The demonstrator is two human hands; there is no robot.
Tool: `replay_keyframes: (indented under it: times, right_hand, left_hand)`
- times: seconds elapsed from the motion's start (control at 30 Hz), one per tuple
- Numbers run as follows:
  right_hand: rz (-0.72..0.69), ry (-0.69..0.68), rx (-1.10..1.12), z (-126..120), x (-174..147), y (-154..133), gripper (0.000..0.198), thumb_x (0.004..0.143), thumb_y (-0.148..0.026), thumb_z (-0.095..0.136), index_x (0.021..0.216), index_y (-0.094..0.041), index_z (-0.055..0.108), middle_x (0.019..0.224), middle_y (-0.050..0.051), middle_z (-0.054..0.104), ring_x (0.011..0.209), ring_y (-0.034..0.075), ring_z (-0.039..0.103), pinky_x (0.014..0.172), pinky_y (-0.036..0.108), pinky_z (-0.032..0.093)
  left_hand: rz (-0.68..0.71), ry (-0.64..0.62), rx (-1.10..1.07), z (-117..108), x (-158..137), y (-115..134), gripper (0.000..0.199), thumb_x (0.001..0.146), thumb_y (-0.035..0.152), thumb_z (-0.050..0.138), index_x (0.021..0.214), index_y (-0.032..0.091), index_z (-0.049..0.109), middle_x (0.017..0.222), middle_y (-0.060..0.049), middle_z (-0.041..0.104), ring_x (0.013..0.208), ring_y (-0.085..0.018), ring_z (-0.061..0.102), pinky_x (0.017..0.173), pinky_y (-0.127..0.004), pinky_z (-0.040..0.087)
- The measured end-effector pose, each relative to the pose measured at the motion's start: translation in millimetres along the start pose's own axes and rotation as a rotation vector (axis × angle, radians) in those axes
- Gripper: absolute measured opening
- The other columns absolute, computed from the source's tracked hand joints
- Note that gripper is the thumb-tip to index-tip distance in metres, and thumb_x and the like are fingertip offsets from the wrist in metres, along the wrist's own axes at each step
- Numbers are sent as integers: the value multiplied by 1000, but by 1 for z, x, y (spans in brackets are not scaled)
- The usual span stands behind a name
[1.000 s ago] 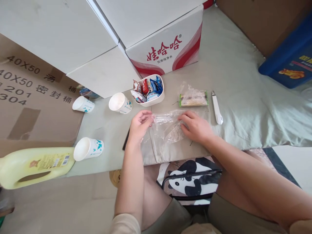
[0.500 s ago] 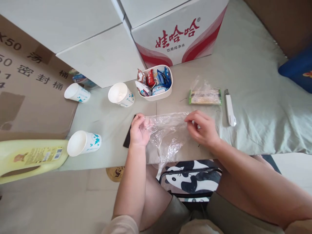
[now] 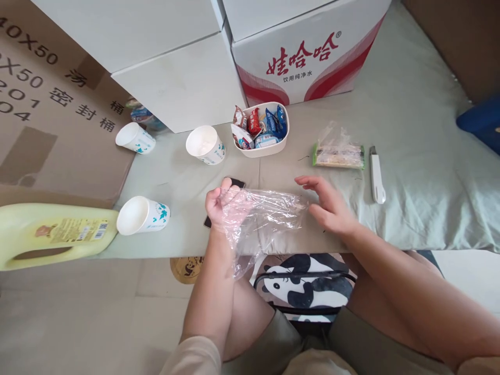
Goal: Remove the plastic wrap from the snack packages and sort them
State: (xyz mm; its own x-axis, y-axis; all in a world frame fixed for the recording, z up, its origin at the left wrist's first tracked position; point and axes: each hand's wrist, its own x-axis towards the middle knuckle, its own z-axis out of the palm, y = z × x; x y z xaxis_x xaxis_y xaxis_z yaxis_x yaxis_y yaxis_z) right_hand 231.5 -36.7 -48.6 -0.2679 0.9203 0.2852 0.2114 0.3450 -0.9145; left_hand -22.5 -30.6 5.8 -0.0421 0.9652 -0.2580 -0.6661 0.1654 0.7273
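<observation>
A crumpled piece of thin, clear plastic film (image 3: 269, 211) stretches from my left hand (image 3: 226, 205) towards the right, above the front of the cloth-covered surface. The fingers of my left hand are curled round one end of it, and some film drapes over the wrist. Whether it is a bag or a loose sheet I cannot tell. My right hand (image 3: 326, 205) is just off the film's right end, thumb and fingers apart and nothing between them. A dark, flat, phone-like object (image 3: 236, 183) lies partly hidden under my left hand.
Paper cups (image 3: 143, 215) stand at the left beside a yellow jug (image 3: 58, 234). Behind is a white tub (image 3: 269, 151) of wrapped snacks. A clear-and-green packet (image 3: 339, 157) and a white utility knife (image 3: 377, 177) lie right. Boxes (image 3: 312, 62) line the back.
My right hand has let go of the film and its fingers have spread. The film's free end now hangs loose, and more of it has swung over my left wrist. The view has shifted slightly.
</observation>
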Motion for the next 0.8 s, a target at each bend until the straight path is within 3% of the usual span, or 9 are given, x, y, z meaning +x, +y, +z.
replay_keyframes:
  times: [0.07, 0.17, 0.27, 0.37, 0.5, 0.7, 0.8]
  right_hand:
    - [-12, -64, -74, -2, 0, 0, 59, 68, -14, 51, 126, -23, 55, 132, 11, 67, 122, 30, 63, 103, 49, 51]
    - [58, -126, -174, -3, 3, -2, 49, 72, -15, 52, 120, -22, 60, 117, 10, 74, 94, 26, 70, 81, 39, 56]
    - [140, -104, -184, -3, 5, -7, 28, 80, -20, 52, 104, -21, 66, 89, 5, 75, 66, 18, 63, 62, 31, 49]
    - [225, -3, -112, -4, 7, -14, 17, 85, -27, 52, 90, -22, 67, 65, 0, 65, 55, 15, 54, 56, 29, 42]
    - [361, 187, 112, -8, 10, -19, 14, 86, -33, 53, 85, -23, 64, 57, -2, 60, 55, 16, 57, 56, 28, 43]
    - [485, 406, 312, -12, 13, -16, 12, 86, -38, 60, 85, -26, 58, 52, -6, 51, 42, 13, 45, 44, 27, 35]
    - [525, 476, 347, -13, 14, -15, 12, 86, -37, 61, 88, -26, 59, 52, -6, 49, 40, 11, 41, 40, 26, 29]
  left_hand:
    - [1, 1, 6, 3, 1, 0, 48, 79, 38, 62, 67, 21, 20, 54, 9, 10, 45, -7, 16, 65, -30, 50]
    - [15, 2, 22, 5, 3, 1, 46, 80, 40, 63, 65, 21, 24, 52, 9, 14, 45, -8, 20, 68, -31, 52]
    - [-2, -18, 32, 5, 8, -1, 43, 77, 37, 69, 63, 21, 31, 50, 8, 22, 45, -7, 29, 68, -30, 53]
    - [-59, 29, 124, 5, 17, -8, 33, 72, 29, 74, 65, 21, 43, 51, 8, 36, 47, -7, 41, 60, -24, 49]
    - [-84, 95, 267, 4, 25, -15, 27, 69, 27, 77, 74, 21, 51, 57, 7, 51, 51, -8, 51, 54, -22, 45]
    - [-104, 0, 382, 5, 19, -11, 43, 65, 33, 82, 96, 23, 55, 68, 5, 64, 57, -10, 60, 59, -24, 50]
    - [-164, -15, 389, 4, 18, -8, 49, 67, 45, 82, 101, 24, 54, 75, 3, 67, 59, -11, 62, 61, -24, 52]
